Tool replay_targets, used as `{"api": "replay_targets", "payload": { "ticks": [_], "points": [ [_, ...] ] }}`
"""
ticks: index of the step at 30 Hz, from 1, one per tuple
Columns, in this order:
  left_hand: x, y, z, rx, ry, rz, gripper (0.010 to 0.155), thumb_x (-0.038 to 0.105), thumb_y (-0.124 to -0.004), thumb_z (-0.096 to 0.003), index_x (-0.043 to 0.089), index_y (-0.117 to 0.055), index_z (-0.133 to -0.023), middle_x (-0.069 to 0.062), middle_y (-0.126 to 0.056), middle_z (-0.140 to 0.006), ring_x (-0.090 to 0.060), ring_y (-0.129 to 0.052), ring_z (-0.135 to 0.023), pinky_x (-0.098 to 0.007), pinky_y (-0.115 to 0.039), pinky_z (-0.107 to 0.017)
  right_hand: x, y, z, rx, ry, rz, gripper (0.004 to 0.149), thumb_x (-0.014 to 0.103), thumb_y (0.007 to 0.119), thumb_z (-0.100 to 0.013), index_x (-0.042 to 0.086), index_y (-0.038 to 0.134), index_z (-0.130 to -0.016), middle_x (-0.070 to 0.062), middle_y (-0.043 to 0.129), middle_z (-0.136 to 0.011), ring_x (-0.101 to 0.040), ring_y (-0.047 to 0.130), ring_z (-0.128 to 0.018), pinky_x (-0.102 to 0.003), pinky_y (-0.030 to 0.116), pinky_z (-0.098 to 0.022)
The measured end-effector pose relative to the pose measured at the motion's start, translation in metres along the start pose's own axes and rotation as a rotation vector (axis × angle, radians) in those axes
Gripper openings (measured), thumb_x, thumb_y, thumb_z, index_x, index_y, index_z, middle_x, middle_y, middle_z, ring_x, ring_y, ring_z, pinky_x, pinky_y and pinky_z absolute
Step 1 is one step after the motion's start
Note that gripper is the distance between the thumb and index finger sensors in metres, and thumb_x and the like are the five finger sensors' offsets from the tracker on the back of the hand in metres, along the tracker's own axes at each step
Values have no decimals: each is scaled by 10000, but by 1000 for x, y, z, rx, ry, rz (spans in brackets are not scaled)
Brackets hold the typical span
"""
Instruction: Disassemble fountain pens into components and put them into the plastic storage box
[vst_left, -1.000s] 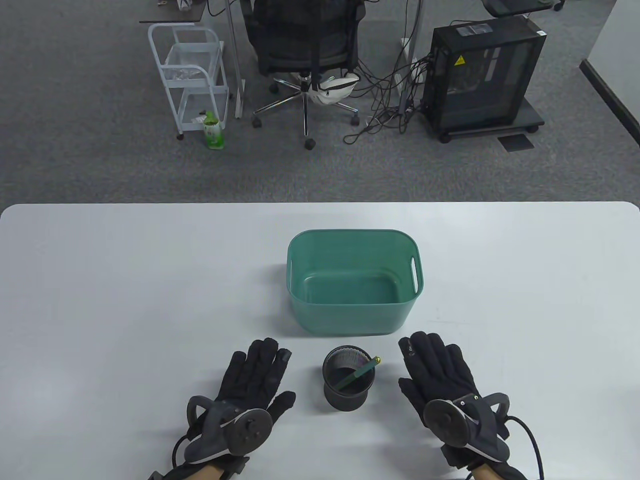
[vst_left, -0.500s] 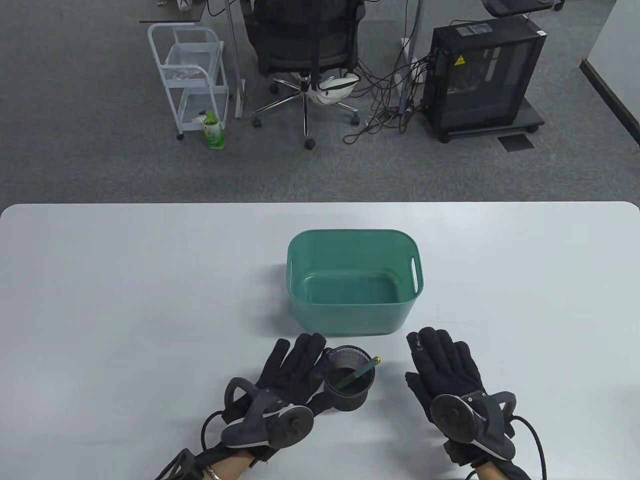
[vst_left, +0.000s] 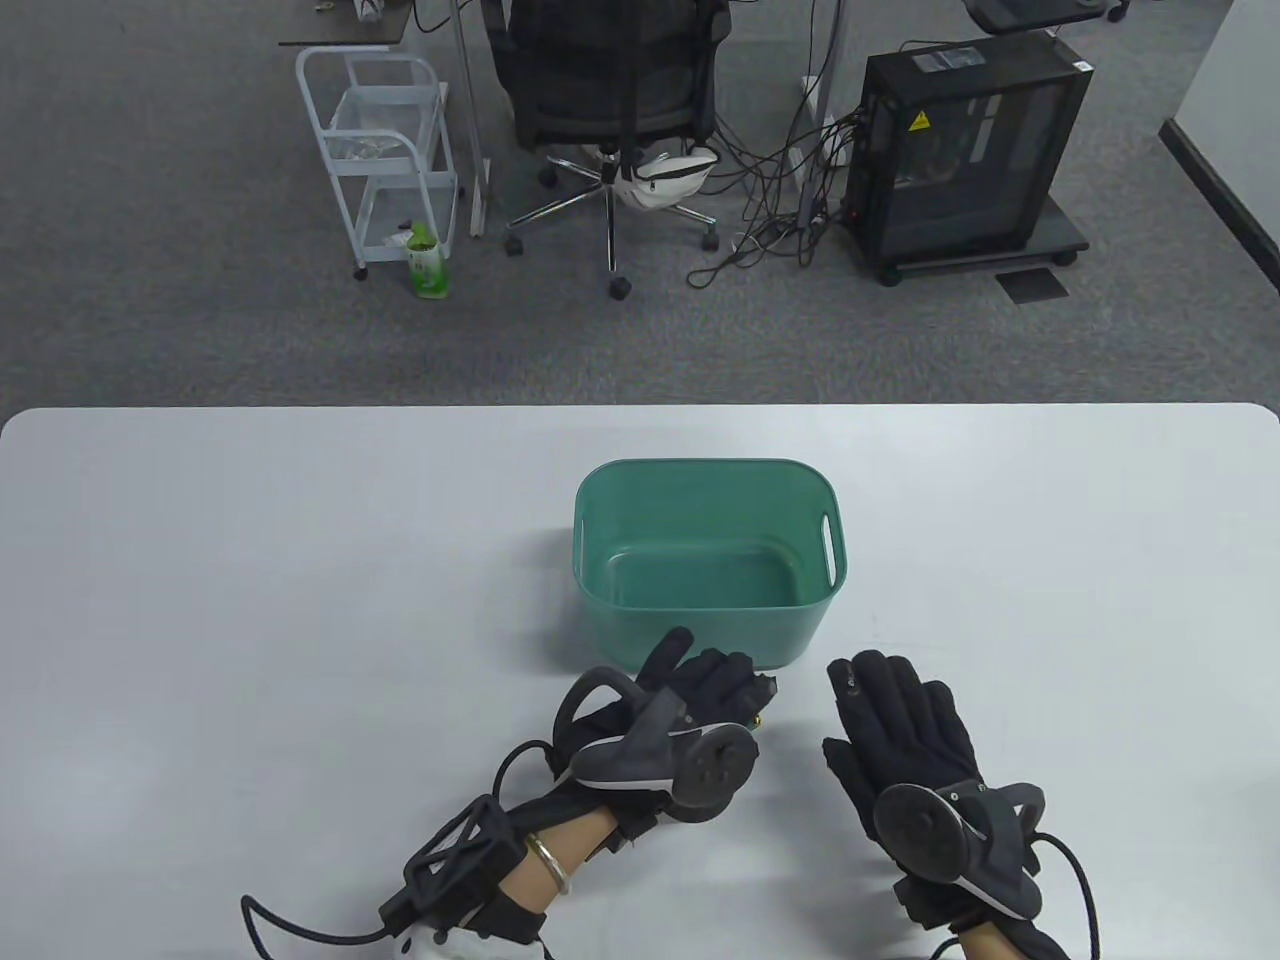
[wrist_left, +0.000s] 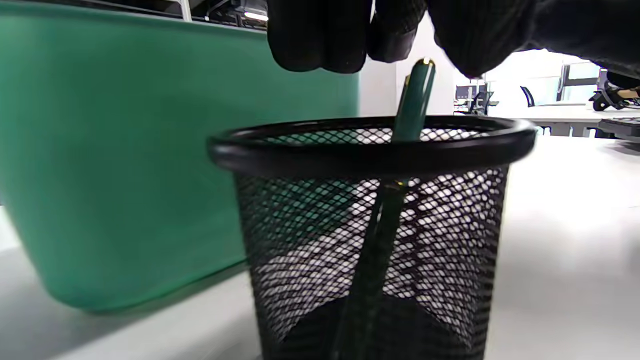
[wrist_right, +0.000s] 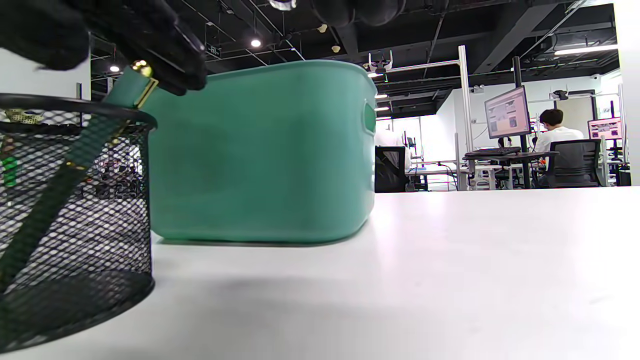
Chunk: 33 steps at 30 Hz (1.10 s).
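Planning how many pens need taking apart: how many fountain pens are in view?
1. A green fountain pen leans in the black mesh holder, just below the left hand. No others show through the mesh.

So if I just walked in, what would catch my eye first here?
Probably the green box mid-table, with nothing visible inside. Then the left hand in its black glove, reaching over a mesh cup toward a green pen leaning in it. The right hand lies flat beside it.
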<state>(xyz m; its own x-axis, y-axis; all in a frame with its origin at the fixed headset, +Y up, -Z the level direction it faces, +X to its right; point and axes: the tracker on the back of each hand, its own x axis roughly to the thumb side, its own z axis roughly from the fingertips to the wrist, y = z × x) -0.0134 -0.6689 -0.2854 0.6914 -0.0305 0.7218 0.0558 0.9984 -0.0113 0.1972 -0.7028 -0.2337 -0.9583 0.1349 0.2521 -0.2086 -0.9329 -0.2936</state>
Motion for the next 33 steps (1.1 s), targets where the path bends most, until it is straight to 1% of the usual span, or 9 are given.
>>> {"api": "replay_targets", "payload": {
  "ticks": [2, 6, 10, 15, 25, 33],
  "points": [
    [3, -1, -7, -20, -15, 19, 513, 436, -745, -644, 186, -756, -1091, -76, -800, -1140, -261, -780, -1034, -583, -367, -872, 0, 0, 0, 1, 1, -1, 661, 510, 493, -574, 253, 462, -1182, -47, 417, -1234, -281, 463, -1137, -475, 363, -846],
    [7, -2, -12, -10, -7, -27, 435, 386, -756, -643, 198, -822, -1030, -65, -860, -1082, -247, -830, -985, -580, -383, -869, -1, 0, 0, -2, 2, -2, 662, 511, 494, -573, 254, 462, -1182, -47, 417, -1234, -281, 462, -1137, -474, 363, -847],
    [8, -4, -15, -12, -4, -34, 419, 370, -755, -642, 190, -837, -1012, -55, -907, -1030, -232, -874, -934, -573, -408, -864, -1, 0, 0, -2, 2, -3, 661, 513, 496, -573, 257, 466, -1182, -46, 415, -1234, -283, 462, -1137, -476, 363, -846],
    [7, -5, -14, -4, -8, -25, 421, 364, -754, -642, 190, -833, -1017, -53, -915, -1021, -224, -882, -928, -577, -406, -863, -1, 0, 0, -2, 2, -3, 660, 512, 495, -573, 258, 466, -1182, -47, 415, -1234, -282, 463, -1137, -475, 363, -846],
    [7, -2, -2, 22, -20, -34, 428, 389, -733, -653, 191, -832, -1019, -57, -908, -1038, -229, -870, -955, -591, -394, -863, -1, 0, 0, 6, 2, -1, 662, 514, 497, -573, 258, 465, -1183, -47, 413, -1235, -282, 463, -1137, -475, 365, -846],
    [-1, 1, 13, 68, -2, -21, 425, 413, -731, -653, 199, -847, -1001, -44, -910, -1033, -229, -867, -954, -576, -433, -858, -1, 0, 0, 14, 4, 1, 664, 514, 500, -572, 255, 470, -1183, -48, 414, -1234, -283, 461, -1138, -475, 360, -846]
  ]
}}
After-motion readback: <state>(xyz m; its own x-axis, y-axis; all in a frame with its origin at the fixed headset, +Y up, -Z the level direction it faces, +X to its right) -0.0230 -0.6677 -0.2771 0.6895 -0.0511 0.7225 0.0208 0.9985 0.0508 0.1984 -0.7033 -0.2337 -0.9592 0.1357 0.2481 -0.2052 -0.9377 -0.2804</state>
